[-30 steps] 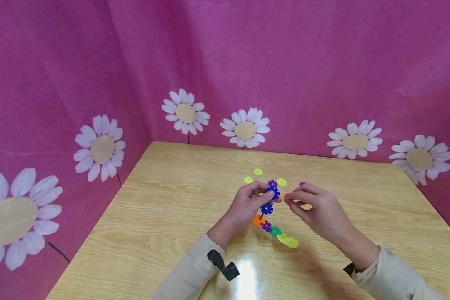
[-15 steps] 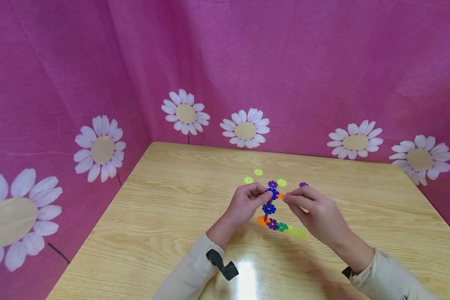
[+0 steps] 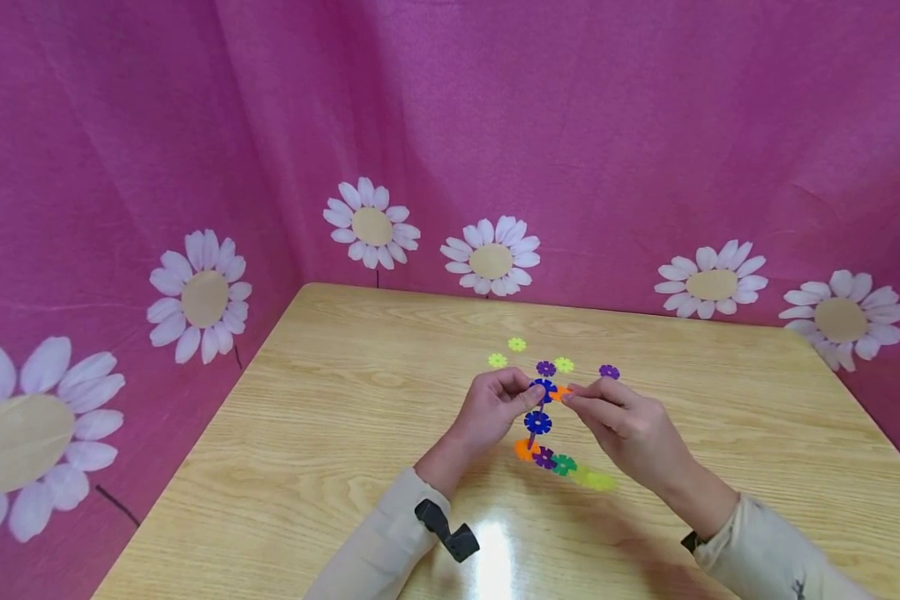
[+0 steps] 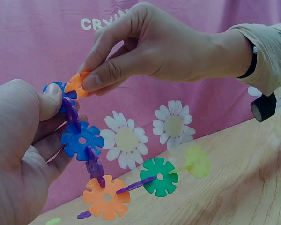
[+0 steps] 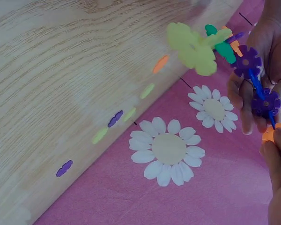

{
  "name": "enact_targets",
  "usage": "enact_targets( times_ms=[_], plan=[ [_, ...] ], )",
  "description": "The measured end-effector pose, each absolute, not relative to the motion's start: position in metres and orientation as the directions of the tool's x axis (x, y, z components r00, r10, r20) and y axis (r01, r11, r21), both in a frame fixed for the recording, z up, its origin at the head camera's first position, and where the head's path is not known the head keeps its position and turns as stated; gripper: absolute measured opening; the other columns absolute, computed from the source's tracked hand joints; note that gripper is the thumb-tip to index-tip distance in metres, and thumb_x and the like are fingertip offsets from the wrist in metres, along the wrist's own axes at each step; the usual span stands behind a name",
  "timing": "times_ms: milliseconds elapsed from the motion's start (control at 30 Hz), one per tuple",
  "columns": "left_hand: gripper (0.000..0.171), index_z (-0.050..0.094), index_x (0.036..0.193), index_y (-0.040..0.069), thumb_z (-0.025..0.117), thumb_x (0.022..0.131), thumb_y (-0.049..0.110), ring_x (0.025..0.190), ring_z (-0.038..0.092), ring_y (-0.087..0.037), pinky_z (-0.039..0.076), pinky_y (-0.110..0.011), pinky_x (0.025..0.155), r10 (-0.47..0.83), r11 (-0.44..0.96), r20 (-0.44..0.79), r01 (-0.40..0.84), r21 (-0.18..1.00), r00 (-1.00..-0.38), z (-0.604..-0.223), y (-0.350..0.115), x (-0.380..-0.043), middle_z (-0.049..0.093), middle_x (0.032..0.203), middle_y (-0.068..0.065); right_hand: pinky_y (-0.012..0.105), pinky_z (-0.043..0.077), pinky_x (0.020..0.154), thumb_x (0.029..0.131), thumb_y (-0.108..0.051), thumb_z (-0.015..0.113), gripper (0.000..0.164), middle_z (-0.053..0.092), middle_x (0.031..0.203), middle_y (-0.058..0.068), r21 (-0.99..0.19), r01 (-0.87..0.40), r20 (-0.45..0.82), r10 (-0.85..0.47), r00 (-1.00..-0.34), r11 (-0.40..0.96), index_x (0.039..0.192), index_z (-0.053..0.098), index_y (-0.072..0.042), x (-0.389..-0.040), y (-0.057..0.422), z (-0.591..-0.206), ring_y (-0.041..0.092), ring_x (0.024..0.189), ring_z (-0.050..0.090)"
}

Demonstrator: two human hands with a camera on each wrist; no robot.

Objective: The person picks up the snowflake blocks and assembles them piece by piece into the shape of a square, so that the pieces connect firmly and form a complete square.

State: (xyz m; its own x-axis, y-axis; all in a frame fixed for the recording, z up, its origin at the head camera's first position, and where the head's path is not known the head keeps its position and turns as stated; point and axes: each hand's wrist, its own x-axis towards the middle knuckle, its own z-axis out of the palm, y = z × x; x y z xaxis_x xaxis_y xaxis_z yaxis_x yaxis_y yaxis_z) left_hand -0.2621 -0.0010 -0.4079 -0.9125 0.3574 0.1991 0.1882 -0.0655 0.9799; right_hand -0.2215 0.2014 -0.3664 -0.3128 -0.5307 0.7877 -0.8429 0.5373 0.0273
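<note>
My left hand [image 3: 495, 412] pinches a blue notched flower disc [image 4: 61, 93] between thumb and fingers, at the upper end of a chain of linked discs. From it the chain hangs down through purple discs, a second blue disc [image 4: 82, 140], an orange disc [image 4: 107, 198], a green disc [image 4: 159, 176] and yellow discs [image 4: 196, 161] at the far end. My right hand [image 3: 637, 425] pinches another orange disc [image 4: 76, 86] by its edge. This orange disc meets the edge of the held blue one, partly covered by my right thumb and fingertips.
Beyond the hands on the wooden table [image 3: 330, 417] lie loose yellow discs [image 3: 517, 343] and purple discs [image 3: 609, 372]. The right wrist view also shows a loose orange disc [image 5: 160, 64]. A pink curtain [image 3: 570, 125] with daisies borders the table's back and left.
The right hand has come slightly left, and its orange disc has turned to show more of its face. The chain's lower end has swung right. My left hand stays nearly in place.
</note>
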Motion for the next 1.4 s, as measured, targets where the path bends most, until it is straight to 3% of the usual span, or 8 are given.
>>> enact_targets(
  times_ms=[167,467,633,833,1067,1233,1367,1400],
  plan=[
    [0.02,0.068,0.097,-0.002,0.063,0.099,0.017,0.08,0.06,-0.009,0.052,-0.019,0.077,0.375,-0.063,0.19,0.179,0.982,-0.907,-0.4069,-0.001,-0.263,0.069,0.095,-0.018,0.023,0.057,0.062,0.106,-0.031,0.043,0.049,0.068,0.086,0.008,0.025,-0.837,0.77,-0.545,-0.333,0.547,0.091,0.077,0.001,-0.2223,0.2035,-0.3664,0.022,0.071,0.072],
    [0.023,0.066,0.112,0.002,0.062,0.1,0.021,0.092,0.065,-0.008,0.055,-0.025,0.09,0.433,-0.098,0.158,0.127,0.987,-0.887,-0.4088,-0.0013,-0.2654,0.07,0.106,-0.016,0.021,0.057,0.064,0.106,-0.035,0.04,0.051,0.069,0.091,0.01,-0.003,-0.835,0.733,-0.566,-0.377,0.551,0.099,0.077,-0.001,-0.2214,0.2058,-0.3668,0.022,0.074,0.072],
    [0.023,0.065,0.118,0.005,0.061,0.1,0.019,0.098,0.065,-0.008,0.054,-0.027,0.093,0.474,-0.118,0.187,0.148,0.982,-0.86,-0.4089,-0.0016,-0.2651,0.069,0.114,-0.015,0.021,0.057,0.064,0.105,-0.029,0.048,0.042,0.069,0.093,0.01,0.024,-0.871,0.768,-0.566,-0.298,0.491,0.098,0.078,0.0,-0.2236,0.2023,-0.3686,0.021,0.073,0.071],
    [0.02,0.067,0.117,0.008,0.06,0.101,0.018,0.097,0.059,-0.015,0.051,-0.023,0.086,0.515,-0.104,0.2,0.171,0.98,-0.834,-0.4079,-0.0024,-0.2636,0.065,0.115,-0.013,0.02,0.056,0.061,0.105,-0.029,0.05,0.041,0.069,0.091,0.008,0.068,-0.881,0.803,-0.549,-0.23,0.468,0.094,0.078,-0.002,-0.2265,0.198,-0.3716,0.016,0.069,0.069],
    [0.02,0.066,0.117,0.008,0.058,0.101,0.018,0.097,0.056,-0.011,0.047,-0.024,0.084,0.53,-0.082,0.208,0.194,0.978,-0.822,-0.4056,-0.0004,-0.2624,0.064,0.117,-0.013,0.023,0.057,0.063,0.104,-0.033,0.05,0.041,0.07,0.092,0.008,0.041,-0.866,0.778,-0.559,-0.286,0.499,0.097,0.076,-0.002,-0.2226,0.1995,-0.3692,0.019,0.072,0.072],
    [0.021,0.067,0.114,0.006,0.058,0.102,0.019,0.1,0.06,-0.014,0.049,-0.04,0.096,0.527,-0.103,0.21,0.183,0.978,-0.823,-0.4058,0.0021,-0.2623,0.065,0.114,-0.016,0.022,0.057,0.065,0.104,-0.036,0.051,0.043,0.071,0.093,0.006,0.031,-0.853,0.77,-0.557,-0.312,0.521,0.097,0.076,-0.002,-0.2214,0.2002,-0.3678,0.017,0.074,0.073],
    [0.021,0.068,0.113,0.008,0.059,0.101,0.023,0.104,0.061,-0.016,0.049,-0.042,0.1,0.501,-0.1,0.186,0.156,0.983,-0.845,-0.4061,0.0005,-0.2613,0.067,0.114,-0.011,0.022,0.057,0.065,0.103,-0.037,0.052,0.042,0.072,0.094,0.005,0.046,-0.853,0.772,-0.56,-0.3,0.52,0.097,0.076,-0.002,-0.2233,0.1989,-0.369,0.016,0.076,0.074],
    [0.021,0.069,0.113,0.009,0.059,0.101,0.024,0.104,0.061,-0.011,0.049,-0.039,0.1,0.491,-0.096,0.177,0.149,0.984,-0.853,-0.406,-0.0004,-0.2611,0.068,0.114,-0.01,0.023,0.057,0.065,0.103,-0.036,0.052,0.042,0.072,0.094,0.006,0.045,-0.852,0.769,-0.562,-0.303,0.522,0.097,0.076,-0.002,-0.224,0.1988,-0.3694,0.017,0.076,0.074]
  ],
)
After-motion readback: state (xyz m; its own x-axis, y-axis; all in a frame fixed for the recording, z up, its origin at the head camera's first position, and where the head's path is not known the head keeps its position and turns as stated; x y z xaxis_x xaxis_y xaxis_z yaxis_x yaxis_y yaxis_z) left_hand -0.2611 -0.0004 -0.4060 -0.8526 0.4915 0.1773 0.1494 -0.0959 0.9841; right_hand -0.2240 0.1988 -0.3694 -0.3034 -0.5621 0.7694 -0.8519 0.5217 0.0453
